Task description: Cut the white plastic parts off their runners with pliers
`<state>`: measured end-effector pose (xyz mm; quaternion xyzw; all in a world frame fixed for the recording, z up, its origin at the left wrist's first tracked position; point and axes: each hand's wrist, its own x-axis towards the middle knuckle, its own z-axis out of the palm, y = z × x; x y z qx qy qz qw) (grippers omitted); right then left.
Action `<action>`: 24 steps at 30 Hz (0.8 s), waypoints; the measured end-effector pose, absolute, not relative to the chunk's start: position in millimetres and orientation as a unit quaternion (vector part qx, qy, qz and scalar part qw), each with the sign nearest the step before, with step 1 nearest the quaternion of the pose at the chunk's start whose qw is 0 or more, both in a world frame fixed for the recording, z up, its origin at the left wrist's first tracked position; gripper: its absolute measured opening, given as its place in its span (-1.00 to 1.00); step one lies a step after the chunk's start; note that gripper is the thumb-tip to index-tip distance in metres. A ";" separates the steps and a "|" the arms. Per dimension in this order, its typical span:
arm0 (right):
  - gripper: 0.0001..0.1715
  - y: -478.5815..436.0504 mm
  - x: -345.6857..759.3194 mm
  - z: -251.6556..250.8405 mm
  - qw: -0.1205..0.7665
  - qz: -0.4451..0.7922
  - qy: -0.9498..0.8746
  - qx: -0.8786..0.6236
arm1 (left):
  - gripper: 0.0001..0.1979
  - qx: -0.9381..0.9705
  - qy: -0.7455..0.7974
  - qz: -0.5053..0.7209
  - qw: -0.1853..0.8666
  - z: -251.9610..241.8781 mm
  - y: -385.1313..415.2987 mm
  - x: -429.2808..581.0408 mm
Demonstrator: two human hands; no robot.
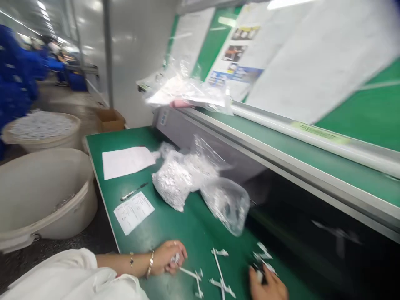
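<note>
My left hand (168, 257) is closed around small white plastic parts (175, 258), which show between the thumb and fingers. Close by it, a thin branched white plastic piece (197, 278) reaches from near the fingers over the green table; I cannot tell whether the hand grips it. Another branched white plastic piece (220, 271) lies between my hands. My right hand (268, 285) has its fingers curled at the lower right around something dark and white, blurred and partly hidden. Loose white pieces (264, 251) are just beyond its fingertips.
Clear bags of small white parts (173, 179) sit on the green table (168, 227) beside a pen (134, 191), a printed slip (133, 212) and white paper (126, 161). A shelf edge (300, 183) overhangs at right. A large tub (90, 196) stands left.
</note>
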<state>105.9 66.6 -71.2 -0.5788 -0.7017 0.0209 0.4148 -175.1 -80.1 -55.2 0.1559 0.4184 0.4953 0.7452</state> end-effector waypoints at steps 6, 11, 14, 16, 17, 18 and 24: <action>-0.49 -22.1 79.4 -75.7 0.455 0.049 -0.638 -0.619 | -0.54 0.165 0.360 0.526 0.753 -42.0 -84.3 -189.0; -0.63 -85.3 48.5 -49.4 0.457 0.036 -0.661 -0.594 | -0.50 0.237 0.335 0.500 0.763 -42.9 -89.1 -189.3; -0.57 -110.6 31.4 -31.9 0.434 0.017 -0.729 -0.530 | -0.51 0.285 0.374 0.465 0.750 -43.1 -92.0 -187.7; -0.51 -120.1 23.0 -23.2 0.406 0.016 -0.776 -0.483 | -0.51 0.304 0.387 0.445 0.748 -42.6 -92.9 -187.2; -0.48 -123.1 19.8 -20.1 0.390 0.018 -0.797 -0.461 | -0.51 0.307 0.387 0.441 0.749 -42.3 -93.0 -187.3; -0.46 -125.3 17.0 -17.8 0.371 0.023 -0.816 -0.442 | -0.51 0.307 0.384 0.440 0.752 -42.0 -92.9 -187.6; -0.47 -130.3 12.0 -15.1 0.247 0.021 -0.905 -0.345 | -0.49 0.292 0.385 0.418 0.769 -38.9 -92.0 -192.8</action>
